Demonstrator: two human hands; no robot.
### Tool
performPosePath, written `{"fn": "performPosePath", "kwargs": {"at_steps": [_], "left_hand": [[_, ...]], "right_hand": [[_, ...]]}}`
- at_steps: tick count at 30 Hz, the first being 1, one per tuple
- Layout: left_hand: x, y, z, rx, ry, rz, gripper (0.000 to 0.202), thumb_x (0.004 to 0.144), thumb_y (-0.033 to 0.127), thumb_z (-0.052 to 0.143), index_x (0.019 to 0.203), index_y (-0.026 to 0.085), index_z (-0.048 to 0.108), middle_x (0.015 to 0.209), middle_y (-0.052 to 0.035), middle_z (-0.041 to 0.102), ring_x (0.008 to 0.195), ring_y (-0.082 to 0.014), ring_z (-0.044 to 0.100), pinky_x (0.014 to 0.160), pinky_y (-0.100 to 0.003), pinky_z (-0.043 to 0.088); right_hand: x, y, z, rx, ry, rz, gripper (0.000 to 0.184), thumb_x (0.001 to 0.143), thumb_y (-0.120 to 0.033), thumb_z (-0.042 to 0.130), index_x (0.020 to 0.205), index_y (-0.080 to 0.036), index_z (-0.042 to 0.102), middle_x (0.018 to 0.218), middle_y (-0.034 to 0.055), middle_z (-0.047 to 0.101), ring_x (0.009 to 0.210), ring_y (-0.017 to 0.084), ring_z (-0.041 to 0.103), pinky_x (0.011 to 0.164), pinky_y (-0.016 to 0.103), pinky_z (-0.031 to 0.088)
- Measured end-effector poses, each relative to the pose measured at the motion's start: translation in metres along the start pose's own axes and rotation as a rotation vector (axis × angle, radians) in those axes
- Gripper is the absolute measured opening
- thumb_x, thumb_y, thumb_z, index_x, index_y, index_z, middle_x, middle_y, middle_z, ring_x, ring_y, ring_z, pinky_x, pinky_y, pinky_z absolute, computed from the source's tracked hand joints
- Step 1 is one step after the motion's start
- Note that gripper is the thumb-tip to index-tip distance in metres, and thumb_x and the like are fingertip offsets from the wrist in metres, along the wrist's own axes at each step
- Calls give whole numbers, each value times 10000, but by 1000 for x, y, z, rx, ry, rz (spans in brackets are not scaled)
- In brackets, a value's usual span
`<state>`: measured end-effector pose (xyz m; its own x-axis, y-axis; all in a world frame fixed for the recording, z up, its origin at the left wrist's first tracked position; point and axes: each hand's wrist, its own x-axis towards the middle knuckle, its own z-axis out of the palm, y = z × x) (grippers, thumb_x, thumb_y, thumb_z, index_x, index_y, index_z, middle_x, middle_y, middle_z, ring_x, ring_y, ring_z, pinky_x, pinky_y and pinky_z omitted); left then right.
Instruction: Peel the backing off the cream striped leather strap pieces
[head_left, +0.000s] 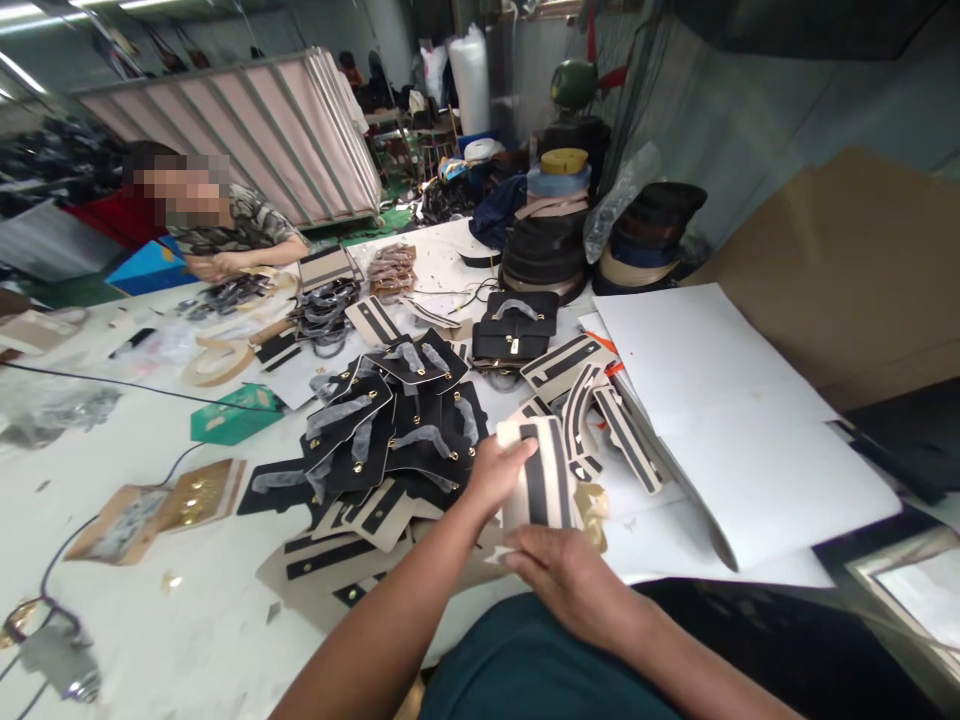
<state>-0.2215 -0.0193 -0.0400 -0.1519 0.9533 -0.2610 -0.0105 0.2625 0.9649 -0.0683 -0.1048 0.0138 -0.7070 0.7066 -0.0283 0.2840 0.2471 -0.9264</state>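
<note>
A beige panel with a black stripe [547, 480] is held upright in front of me. My left hand [501, 478] grips its left edge, thumb on the front face. My right hand [566, 575] pinches its lower edge, the fingers partly hidden. To the left lies a heap of black bag flaps [360, 430], their handles wrapped in clear plastic. More striped beige panels [382, 512] stick out under the heap. On the right are striped strips [630, 440], some curved, and another striped panel [568, 366].
A finished black handbag [511, 335] stands beyond the heap. White sheets [750, 400] cover the right side. A green piece [234, 412], a tray of gold fittings [201, 497] and a cabled tool [60, 655] lie left. A co-worker [240, 225] sits across the table.
</note>
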Motion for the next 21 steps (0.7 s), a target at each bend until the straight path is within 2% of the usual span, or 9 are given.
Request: {"fn": "performPosePath", "kwargs": {"at_steps": [3, 5, 7, 8, 10, 12, 15, 18, 21], "left_hand": [[17, 18, 31, -204, -122, 86, 432, 815, 397, 755, 1177, 163, 726, 1155, -112, 766, 1036, -265, 717, 912, -351, 550], [26, 18, 41, -202, -15, 155, 543, 820, 408, 759, 1306, 192, 650, 1284, -130, 707, 1058, -251, 706, 874, -329, 557], [24, 3, 34, -101, 139, 210, 578, 803, 400, 780, 1326, 211, 623, 1336, -141, 661, 1024, -231, 700, 808, -300, 558], [19, -10, 24, -45, 203, 211, 541, 791, 396, 791, 1277, 209, 646, 1300, -136, 670, 993, -219, 695, 777, -287, 556], [-4, -45, -5, -2, 300, 116, 394, 782, 416, 799, 1087, 186, 702, 1077, -103, 719, 887, -194, 686, 707, -262, 549], [-35, -83, -41, -112, 357, -150, 359, 797, 488, 783, 885, 151, 696, 825, -68, 696, 684, -162, 652, 566, -236, 515], [-78, -128, -96, -489, 539, -480, 418, 846, 523, 756, 923, 122, 666, 813, -79, 699, 587, -142, 640, 517, -244, 532], [-96, -146, -137, -703, 809, -453, 361, 877, 456, 758, 962, 122, 653, 845, -94, 716, 600, -146, 674, 557, -260, 583], [-90, -145, -158, -735, 961, -343, 285, 858, 335, 796, 1004, 141, 649, 861, -75, 725, 607, -145, 686, 605, -271, 602]], "right_hand": [[-9, 11, -4, 147, -19, 201, 239, 1037, -397, 501, 1132, -246, 661, 952, 9, 727, 681, 156, 652, 694, 262, 508], [-15, 20, -4, 129, -29, 271, 280, 1036, -445, 483, 1041, -234, 667, 835, -2, 697, 717, 172, 650, 714, 266, 493], [-19, 26, -4, 87, -7, 304, 362, 1033, -499, 459, 886, -224, 641, 769, -2, 665, 773, 189, 647, 738, 273, 471], [-20, 27, -3, 74, 14, 323, 395, 1028, -526, 454, 836, -222, 618, 763, 0, 662, 773, 190, 641, 735, 275, 462], [-20, 26, -2, 68, 60, 362, 426, 1008, -570, 466, 788, -224, 580, 722, -9, 649, 719, 182, 618, 703, 276, 445], [-17, 23, -1, 88, 101, 391, 437, 989, -598, 484, 762, -230, 549, 640, -29, 598, 639, 172, 580, 651, 274, 427], [-9, 17, 4, 128, 113, 397, 455, 978, -624, 487, 736, -241, 520, 569, -44, 509, 562, 169, 521, 578, 277, 406], [0, 14, 10, 115, 105, 359, 401, 980, -614, 494, 893, -244, 621, 659, -18, 579, 606, 186, 546, 584, 292, 426], [5, 10, 16, 111, 36, 338, 412, 980, -626, 489, 1111, -265, 638, 711, -9, 608, 620, 199, 563, 589, 307, 440]]}}
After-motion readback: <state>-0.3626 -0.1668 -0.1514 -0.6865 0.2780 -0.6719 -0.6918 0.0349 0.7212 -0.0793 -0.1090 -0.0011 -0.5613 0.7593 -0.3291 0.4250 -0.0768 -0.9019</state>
